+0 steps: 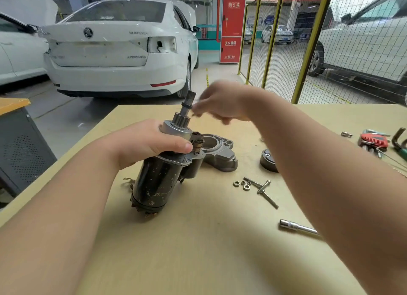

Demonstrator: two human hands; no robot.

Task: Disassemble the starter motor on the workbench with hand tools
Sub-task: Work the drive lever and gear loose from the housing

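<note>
The starter motor [157,180], a black cylinder with a grey drive end, stands tilted on the workbench [198,250]. Its pinion gear and shaft [187,108] point up and away. My left hand [149,144] grips the motor around the grey clutch housing below the pinion. My right hand [218,102] is blurred beside the shaft tip, fingers curled toward it; whether it holds anything is unclear. The removed grey nose housing [220,154] lies just behind the motor.
A round black end cap [267,160] lies to the right. Loose nuts and long bolts [256,187] sit mid-table, a socket extension [296,226] nearer me. Red hex key set [374,140] at the right edge. White cars and a yellow mesh fence stand beyond.
</note>
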